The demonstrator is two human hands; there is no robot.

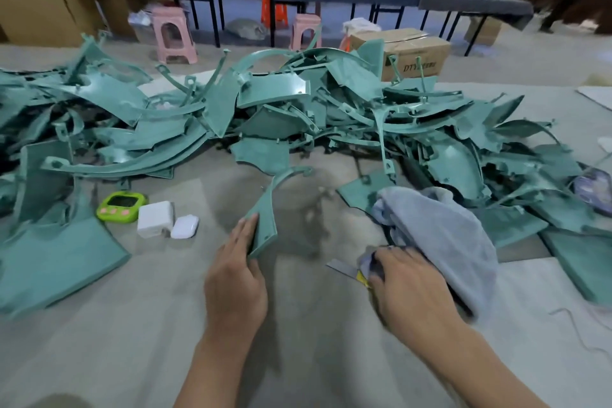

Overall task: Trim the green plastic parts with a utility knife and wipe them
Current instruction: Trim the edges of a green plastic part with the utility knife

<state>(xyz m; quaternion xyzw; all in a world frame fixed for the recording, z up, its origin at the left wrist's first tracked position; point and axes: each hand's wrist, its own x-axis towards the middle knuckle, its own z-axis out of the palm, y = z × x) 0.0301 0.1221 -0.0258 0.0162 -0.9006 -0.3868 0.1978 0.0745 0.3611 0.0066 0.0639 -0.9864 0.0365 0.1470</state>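
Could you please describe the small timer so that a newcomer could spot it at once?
Start at the pile of teal plastic parts on the grey surface. Before its left half, left of the left hand, three small things lie in a row. The timer is the leftmost: lime green, dark screen, pink buttons, beside a white block and white case.

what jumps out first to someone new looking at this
A sprawling heap of green plastic parts covers the far half of the table. Nearer, the left hand holds a curved green part upright, while the right hand grips a utility knife and grey cloth together.
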